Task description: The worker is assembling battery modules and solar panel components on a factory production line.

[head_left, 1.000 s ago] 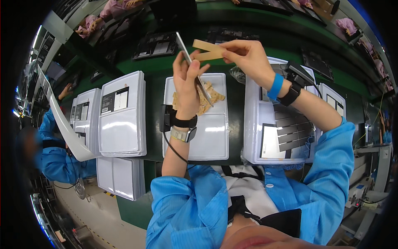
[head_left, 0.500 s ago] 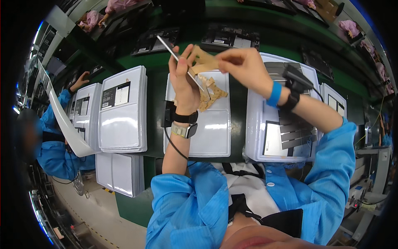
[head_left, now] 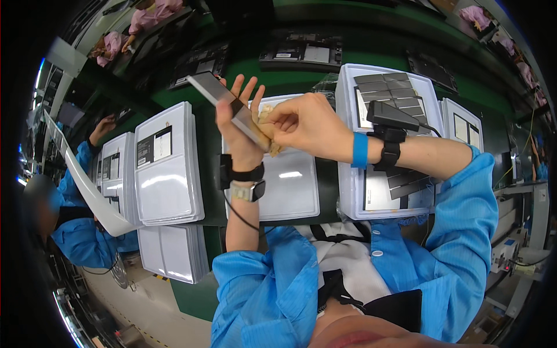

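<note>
Grey and flat, a thin rectangular panel [head_left: 227, 109] lies slanted across your left hand [head_left: 239, 130] in the head view, its upper end rising past the fingertips toward the upper left and its lower end running down toward the palm. Your left hand is raised, palm facing you, fingers spread and pointing upward behind the panel; a black strap and a wristwatch [head_left: 246, 188] circle that wrist. Your right hand [head_left: 307, 124] reaches in from the right with its fingers drawn together, pinching a tan crumpled cloth [head_left: 267, 124] against the lower part of the panel, so cloth, panel and left palm are touching. On the right wrist sits a blue band [head_left: 360, 149], and just beside it a black device [head_left: 390, 119] strapped to the forearm. Both hands are held above a white tray [head_left: 290, 185] in the middle of the green bench [head_left: 212, 174]. Right of it, a second white tray [head_left: 354, 197] holds rows of dark grey panels [head_left: 390, 87]. Left of it stands a stack of white trays [head_left: 168, 168] with a dark label on top. At the far left edge, another person in a blue sleeve [head_left: 81, 238] works at the same bench, with one hand [head_left: 103, 126] raised near further trays.
</note>
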